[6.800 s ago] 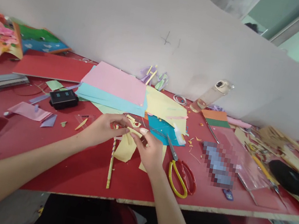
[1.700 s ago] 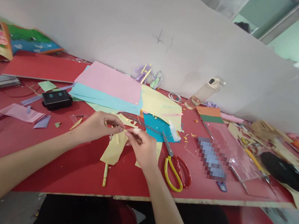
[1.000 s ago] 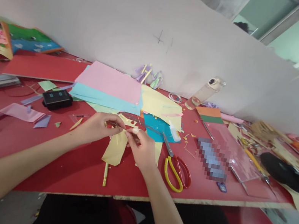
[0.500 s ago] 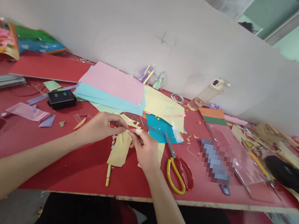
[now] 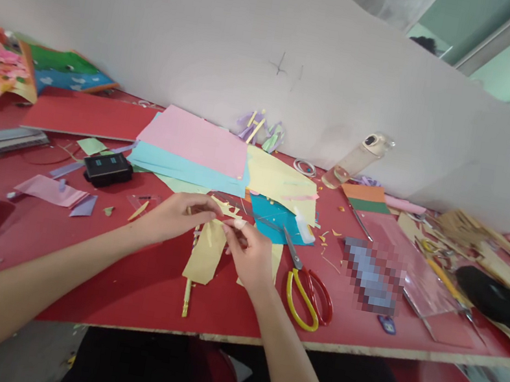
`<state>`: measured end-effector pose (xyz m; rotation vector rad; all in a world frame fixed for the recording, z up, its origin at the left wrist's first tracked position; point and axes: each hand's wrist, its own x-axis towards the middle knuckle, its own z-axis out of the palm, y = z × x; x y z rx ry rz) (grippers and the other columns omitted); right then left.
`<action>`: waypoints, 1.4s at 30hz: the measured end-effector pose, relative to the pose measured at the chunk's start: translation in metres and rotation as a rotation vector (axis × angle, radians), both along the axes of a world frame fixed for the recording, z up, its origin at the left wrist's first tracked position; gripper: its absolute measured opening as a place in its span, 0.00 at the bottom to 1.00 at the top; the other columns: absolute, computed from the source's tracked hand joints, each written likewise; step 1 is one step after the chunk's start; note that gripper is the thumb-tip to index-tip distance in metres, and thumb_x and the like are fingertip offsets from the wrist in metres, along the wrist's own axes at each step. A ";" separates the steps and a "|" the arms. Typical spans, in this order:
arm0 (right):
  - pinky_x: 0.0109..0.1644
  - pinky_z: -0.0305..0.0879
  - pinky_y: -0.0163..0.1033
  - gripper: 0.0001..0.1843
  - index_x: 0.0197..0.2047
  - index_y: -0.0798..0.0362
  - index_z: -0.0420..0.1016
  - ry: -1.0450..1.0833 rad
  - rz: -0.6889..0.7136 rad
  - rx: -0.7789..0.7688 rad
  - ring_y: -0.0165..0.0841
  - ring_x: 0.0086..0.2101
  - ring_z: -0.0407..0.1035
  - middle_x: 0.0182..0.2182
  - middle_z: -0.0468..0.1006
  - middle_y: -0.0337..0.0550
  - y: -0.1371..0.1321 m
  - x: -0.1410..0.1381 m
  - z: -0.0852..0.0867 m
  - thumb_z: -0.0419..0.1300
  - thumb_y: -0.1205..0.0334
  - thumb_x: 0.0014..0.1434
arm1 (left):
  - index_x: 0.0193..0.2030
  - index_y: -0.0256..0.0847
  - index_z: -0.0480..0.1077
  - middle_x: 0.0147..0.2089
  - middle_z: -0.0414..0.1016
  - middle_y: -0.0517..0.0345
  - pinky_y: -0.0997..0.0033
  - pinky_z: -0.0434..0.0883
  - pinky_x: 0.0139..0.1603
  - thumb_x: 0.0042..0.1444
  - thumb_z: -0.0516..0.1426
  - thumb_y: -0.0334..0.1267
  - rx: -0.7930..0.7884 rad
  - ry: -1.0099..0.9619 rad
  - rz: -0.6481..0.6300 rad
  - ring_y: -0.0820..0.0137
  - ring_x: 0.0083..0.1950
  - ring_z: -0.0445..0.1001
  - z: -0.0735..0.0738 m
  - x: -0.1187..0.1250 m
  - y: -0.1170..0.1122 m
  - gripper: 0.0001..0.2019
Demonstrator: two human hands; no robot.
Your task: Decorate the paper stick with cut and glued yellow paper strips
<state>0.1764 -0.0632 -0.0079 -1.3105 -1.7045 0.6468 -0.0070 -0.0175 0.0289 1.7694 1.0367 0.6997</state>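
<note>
Over the red table's front part, my left hand (image 5: pixel 184 217) and my right hand (image 5: pixel 248 250) meet with their fingertips pinched close together. Between them is a thin pale-yellow paper strip (image 5: pixel 211 236), largely hidden by the fingers. Under the hands lies a yellow paper piece (image 5: pixel 203 261), with a yellow pencil (image 5: pixel 186 301) sticking out below it. Another yellow paper piece (image 5: pixel 275 262) is partly covered by my right hand. Scissors (image 5: pixel 309 293) with one yellow and one red handle lie just right of that hand, blades apart.
Pink paper (image 5: pixel 199 142), light-blue sheets and yellow paper (image 5: pixel 281 179) lie behind the hands. A tilted clear bottle (image 5: pixel 356 163) stands by the wall. A black box (image 5: pixel 108 170) and paper scraps are at left; a glue bottle (image 5: pixel 304 227) lies on blue paper.
The hands stay pinched together in nearly the same place, with small finger movements. The thin strip shows more clearly below the fingers. The whole view has shifted slightly.
</note>
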 end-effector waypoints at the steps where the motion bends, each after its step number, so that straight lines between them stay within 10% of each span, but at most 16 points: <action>1: 0.30 0.71 0.33 0.09 0.40 0.51 0.76 0.000 -0.006 0.015 0.29 0.25 0.72 0.34 0.80 0.42 0.000 0.000 0.000 0.57 0.58 0.62 | 0.39 0.41 0.74 0.40 0.77 0.57 0.70 0.67 0.40 0.57 0.53 0.40 0.010 -0.002 -0.007 0.67 0.41 0.73 0.000 0.000 0.000 0.10; 20: 0.30 0.71 0.33 0.08 0.38 0.52 0.76 0.044 0.040 -0.011 0.30 0.28 0.72 0.31 0.79 0.42 0.000 -0.002 0.000 0.57 0.59 0.61 | 0.32 0.41 0.75 0.36 0.78 0.58 0.70 0.70 0.43 0.51 0.58 0.37 0.079 -0.004 0.024 0.68 0.39 0.75 -0.006 -0.001 0.002 0.05; 29: 0.32 0.70 0.33 0.19 0.50 0.48 0.73 0.062 0.199 0.058 0.29 0.31 0.72 0.38 0.78 0.42 -0.004 0.007 0.005 0.49 0.72 0.60 | 0.31 0.40 0.75 0.34 0.77 0.56 0.68 0.69 0.38 0.47 0.61 0.39 -0.224 -0.159 0.081 0.67 0.37 0.74 0.000 -0.003 0.004 0.07; 42: 0.38 0.70 0.37 0.13 0.38 0.42 0.81 0.128 0.231 0.115 0.34 0.41 0.72 0.41 0.76 0.41 0.002 0.009 0.003 0.58 0.70 0.58 | 0.31 0.40 0.75 0.32 0.75 0.58 0.67 0.68 0.41 0.48 0.61 0.38 -0.314 -0.185 0.015 0.67 0.38 0.72 0.008 -0.003 0.001 0.05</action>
